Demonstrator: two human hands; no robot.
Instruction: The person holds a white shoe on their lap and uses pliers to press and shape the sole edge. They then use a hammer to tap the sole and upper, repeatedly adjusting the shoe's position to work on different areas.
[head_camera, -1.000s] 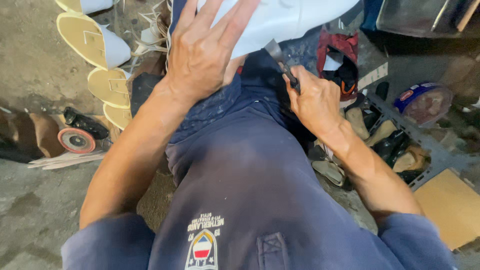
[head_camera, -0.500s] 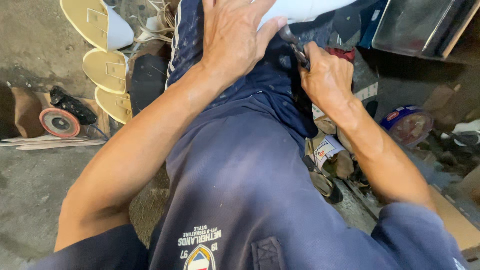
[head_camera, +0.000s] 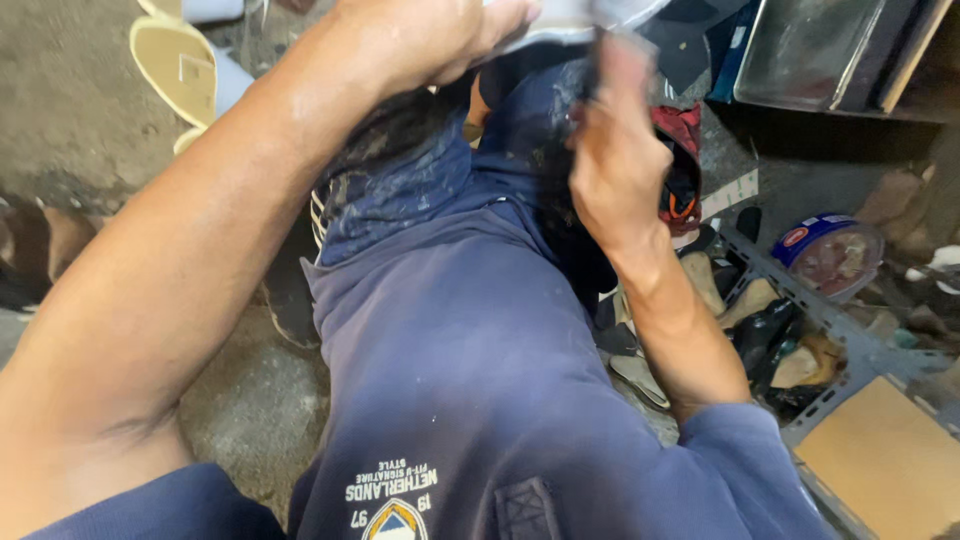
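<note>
Head view, looking down over the person's lap. The left hand presses down on a white shoe at the top edge of the frame, fingers curled over its near rim and gripping it. Only a pale strip of the shoe shows, so its long axis can merely be judged: it appears to run left to right, across the line of both forearms.

The right hand rises from below and to the right of the shoe, fingers closed narrowly round a thin dark tool whose tip is blurred and points up towards the shoe's underside. Whether the tip touches the shoe cannot be told. The shoe thus lies just above the right fingers and directly beneath the left ones; the left hand is the nearer, being in contact.

The work rests on the knee, clothed in stained blue trousers. Beyond the left fingers, yellow soles lie on a bare concrete floor. Right of the right hand stand a red-and-black shoe, a round blue-rimmed tin and a grey metal rack crowded with oddments, leaving little free room on that side.
</note>
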